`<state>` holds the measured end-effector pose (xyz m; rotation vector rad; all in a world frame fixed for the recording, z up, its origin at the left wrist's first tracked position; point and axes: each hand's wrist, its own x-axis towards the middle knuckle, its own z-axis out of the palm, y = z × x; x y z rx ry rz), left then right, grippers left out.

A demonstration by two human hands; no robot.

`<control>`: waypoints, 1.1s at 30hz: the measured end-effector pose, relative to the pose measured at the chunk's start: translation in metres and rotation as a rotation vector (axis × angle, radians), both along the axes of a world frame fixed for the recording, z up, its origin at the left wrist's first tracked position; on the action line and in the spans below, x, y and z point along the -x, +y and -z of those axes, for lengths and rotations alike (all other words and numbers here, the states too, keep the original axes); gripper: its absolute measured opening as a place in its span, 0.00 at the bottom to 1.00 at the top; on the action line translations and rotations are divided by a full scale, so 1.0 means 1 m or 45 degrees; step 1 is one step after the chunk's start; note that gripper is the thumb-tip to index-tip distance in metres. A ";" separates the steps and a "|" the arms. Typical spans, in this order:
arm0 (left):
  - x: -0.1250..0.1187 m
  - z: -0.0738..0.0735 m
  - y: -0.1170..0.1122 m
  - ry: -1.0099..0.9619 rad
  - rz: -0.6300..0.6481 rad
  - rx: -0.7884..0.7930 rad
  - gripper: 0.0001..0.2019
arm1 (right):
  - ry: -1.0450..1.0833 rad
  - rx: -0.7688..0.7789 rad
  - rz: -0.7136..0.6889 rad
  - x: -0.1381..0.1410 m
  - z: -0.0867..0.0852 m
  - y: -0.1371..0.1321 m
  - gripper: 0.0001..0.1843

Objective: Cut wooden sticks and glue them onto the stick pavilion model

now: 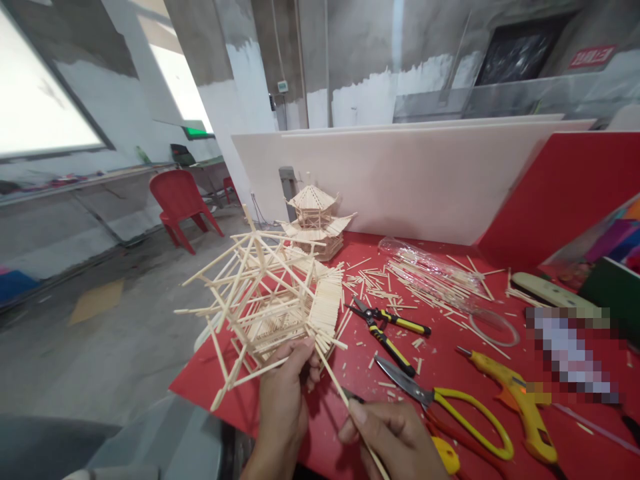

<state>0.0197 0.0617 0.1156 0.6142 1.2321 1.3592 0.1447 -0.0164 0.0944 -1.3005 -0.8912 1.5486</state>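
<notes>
A pagoda-like model of thin wooden sticks [325, 303] stands at the table's near left corner, its upper frame open and one roof panel covered with sticks laid side by side. My left hand [287, 393] is closed on the model's lower front edge, fingertips partly hidden. Lower right, my right hand [393, 430] pinches a long wooden stick [333, 377], which slants up to the model beside my left fingers. Whether its far end touches the roof, I cannot tell. A dark tip shows just behind my right fingers; what it belongs to is hidden.
A smaller stick pagoda [313, 217] stands behind. On the red tabletop [360, 377] are yellow-and-black pliers [385, 330], yellow-handled scissors [425, 393], a yellow glue gun [520, 393], cut stick pieces and a clear bag of sticks [430, 267]. White boards [390, 180] rise behind.
</notes>
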 end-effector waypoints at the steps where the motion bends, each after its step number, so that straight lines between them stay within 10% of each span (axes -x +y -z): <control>1: 0.000 0.000 0.000 -0.003 0.004 0.001 0.12 | 0.025 -0.003 -0.007 -0.001 0.000 0.002 0.33; 33: -0.001 0.001 0.000 -0.131 0.060 0.015 0.13 | 0.143 -0.159 -0.138 0.016 -0.011 0.066 0.26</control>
